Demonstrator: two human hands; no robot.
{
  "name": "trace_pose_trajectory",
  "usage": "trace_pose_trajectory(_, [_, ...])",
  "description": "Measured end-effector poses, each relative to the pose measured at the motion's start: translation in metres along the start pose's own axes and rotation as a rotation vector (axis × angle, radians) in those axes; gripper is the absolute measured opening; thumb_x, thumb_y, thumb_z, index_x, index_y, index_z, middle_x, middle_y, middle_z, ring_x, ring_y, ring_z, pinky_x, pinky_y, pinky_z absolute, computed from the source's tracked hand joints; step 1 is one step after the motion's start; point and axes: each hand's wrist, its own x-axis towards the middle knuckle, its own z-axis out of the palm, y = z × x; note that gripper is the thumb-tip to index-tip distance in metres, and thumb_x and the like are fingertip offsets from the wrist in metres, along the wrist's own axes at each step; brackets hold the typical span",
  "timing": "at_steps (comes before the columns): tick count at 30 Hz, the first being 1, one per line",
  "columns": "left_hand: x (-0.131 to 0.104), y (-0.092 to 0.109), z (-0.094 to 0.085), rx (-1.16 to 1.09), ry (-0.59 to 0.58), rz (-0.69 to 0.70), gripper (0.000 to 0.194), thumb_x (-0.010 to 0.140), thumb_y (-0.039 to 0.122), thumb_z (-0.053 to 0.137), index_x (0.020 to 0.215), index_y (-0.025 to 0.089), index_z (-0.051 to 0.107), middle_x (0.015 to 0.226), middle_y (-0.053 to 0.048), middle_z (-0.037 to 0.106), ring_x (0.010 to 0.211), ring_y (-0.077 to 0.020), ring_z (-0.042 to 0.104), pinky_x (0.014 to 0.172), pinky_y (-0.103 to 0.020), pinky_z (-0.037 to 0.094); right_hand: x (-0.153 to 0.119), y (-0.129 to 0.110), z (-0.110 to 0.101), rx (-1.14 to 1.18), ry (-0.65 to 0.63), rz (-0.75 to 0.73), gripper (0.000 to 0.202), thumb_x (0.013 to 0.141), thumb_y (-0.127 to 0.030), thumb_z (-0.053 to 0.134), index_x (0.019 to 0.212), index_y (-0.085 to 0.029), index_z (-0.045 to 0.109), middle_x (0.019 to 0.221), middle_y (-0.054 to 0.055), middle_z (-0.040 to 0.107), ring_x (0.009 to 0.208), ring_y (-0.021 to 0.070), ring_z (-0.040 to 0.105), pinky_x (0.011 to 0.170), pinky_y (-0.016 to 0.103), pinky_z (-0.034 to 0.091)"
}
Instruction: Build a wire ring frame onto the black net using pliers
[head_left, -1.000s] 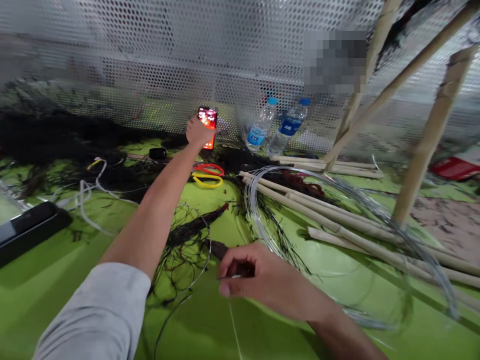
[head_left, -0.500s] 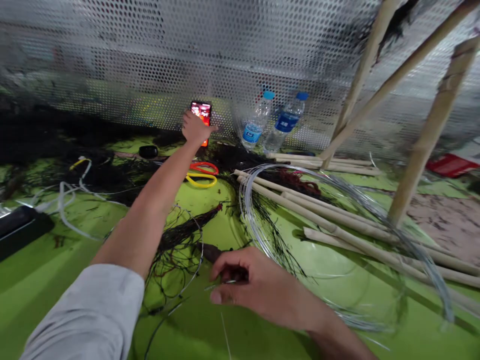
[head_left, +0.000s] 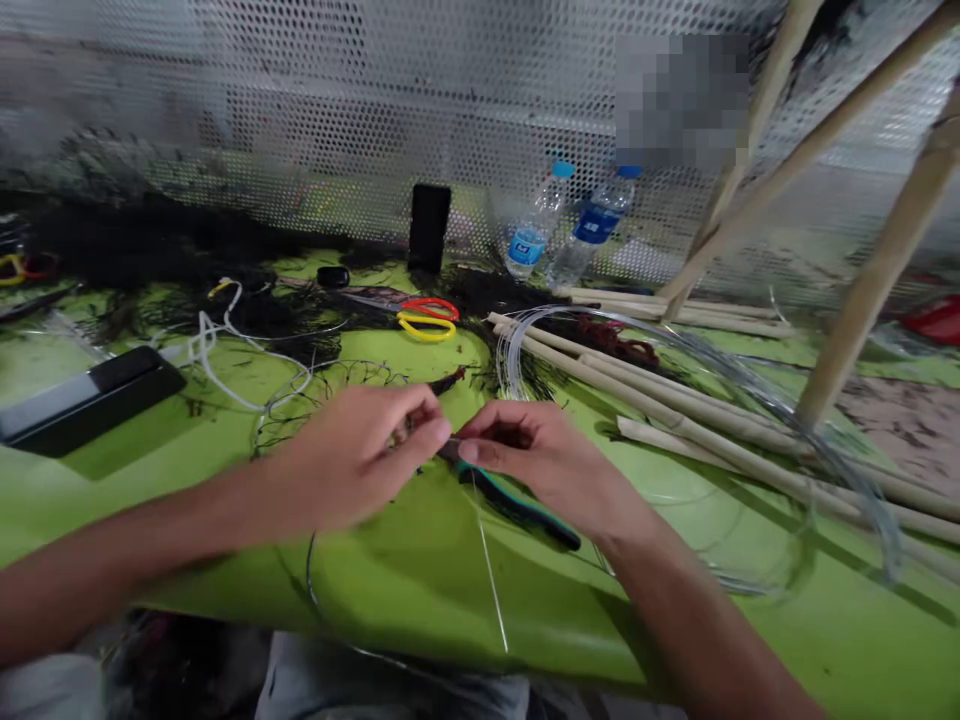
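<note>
My left hand is closed in a pinch, its fingertips nearly touching those of my right hand; what it pinches is hidden. Thumb and fingers of my right hand are pinched around a thin pale wire, whose tail hangs down towards the table's front edge. Pliers with black and teal handles lie beneath my right hand, their jaws partly covered by the fingertips. Just behind the hands is a tangle of dark wire strands with a reddish tip.
Red and yellow-handled scissors, a dark-screened phone and two water bottles stand or lie behind. Coiled clear wire and bamboo sticks fill the right. A black box with a white cable sits left.
My left hand has come back from the phone to meet my right hand. The phone's screen has gone from lit to dark. The view has shifted, showing the table's front edge.
</note>
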Motion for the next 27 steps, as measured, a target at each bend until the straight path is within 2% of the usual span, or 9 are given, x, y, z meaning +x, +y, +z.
trace_pose_trajectory(3, [-0.025,0.000,0.021,0.076,0.108,0.016,0.027,0.103,0.047,0.053,0.107,0.023,0.064,0.086,0.000,0.072,0.062,-0.0132,0.059,0.060,-0.028,0.037,-0.001,0.000,0.000,0.003,0.007,-0.010,0.032,0.073,-0.046,0.092,0.082,-0.018,0.080,0.074,-0.002,0.067,0.070,0.0127,0.053,0.065,0.026,0.039])
trace_pose_trajectory(8, [-0.029,-0.020,0.037,0.265,0.315,0.194,0.017,0.103,0.037,0.060,0.113,0.026,0.069,0.083,0.001,0.073,0.060,-0.0120,0.061,0.061,-0.026,0.041,-0.005,0.001,0.005,0.002,-0.013,0.024,0.029,0.076,-0.046,0.092,0.085,-0.020,0.083,0.068,-0.003,0.061,0.062,0.0108,0.044,0.055,0.026,0.030])
trace_pose_trajectory(11, [-0.034,-0.025,0.035,0.439,0.325,0.322,0.020,0.105,0.026,0.059,0.122,0.030,0.068,0.096,0.002,0.078,0.071,-0.0121,0.069,0.063,-0.026,0.046,-0.009,-0.001,0.007,-0.005,-0.012,0.039,0.028,0.078,-0.049,0.090,0.084,-0.022,0.083,0.067,-0.003,0.059,0.059,0.0106,0.040,0.050,0.026,0.026])
trace_pose_trajectory(13, [-0.038,-0.026,0.032,0.519,0.346,0.422,0.025,0.105,0.020,0.058,0.127,0.029,0.066,0.106,0.001,0.079,0.081,-0.0118,0.074,0.067,-0.025,0.051,-0.012,-0.002,0.008,-0.016,-0.020,0.031,0.027,0.080,-0.049,0.089,0.084,-0.022,0.083,0.068,-0.002,0.061,0.059,0.0109,0.041,0.050,0.025,0.028])
trace_pose_trajectory(17, [-0.042,-0.029,0.024,0.597,0.478,0.667,0.024,0.106,0.016,0.053,0.124,0.017,0.068,0.113,-0.002,0.079,0.094,-0.0119,0.076,0.080,-0.025,0.058,-0.014,-0.001,0.008,-0.043,-0.052,0.037,0.024,0.084,-0.047,0.086,0.090,-0.023,0.084,0.072,-0.002,0.064,0.063,0.0108,0.046,0.054,0.024,0.032])
trace_pose_trajectory(20, [-0.044,-0.033,0.022,0.702,0.527,0.803,0.027,0.106,0.015,0.049,0.124,0.008,0.069,0.116,-0.009,0.079,0.095,-0.0157,0.076,0.084,-0.029,0.063,-0.016,0.001,0.008,-0.048,-0.049,0.043,0.020,0.086,-0.044,0.084,0.091,-0.024,0.084,0.071,-0.003,0.064,0.061,0.0096,0.045,0.053,0.022,0.032])
trace_pose_trajectory(24, [-0.048,-0.034,0.024,0.808,0.549,0.853,0.031,0.103,0.014,0.054,0.128,0.003,0.067,0.114,-0.013,0.079,0.089,-0.0191,0.077,0.084,-0.032,0.069,-0.019,-0.003,0.013,-0.144,0.003,-0.026,0.012,0.088,-0.037,0.083,0.090,-0.025,0.083,0.072,-0.004,0.071,0.062,0.0100,0.053,0.054,0.021,0.039])
trace_pose_trajectory(27, [-0.050,-0.033,0.025,0.811,0.547,0.857,0.033,0.102,0.015,0.055,0.129,0.001,0.066,0.114,-0.015,0.078,0.090,-0.0203,0.077,0.086,-0.033,0.070,-0.022,-0.007,0.020,-0.373,0.085,-0.178,0.005,0.093,-0.026,0.078,0.089,-0.024,0.081,0.073,-0.005,0.076,0.060,0.0092,0.059,0.055,0.021,0.043])
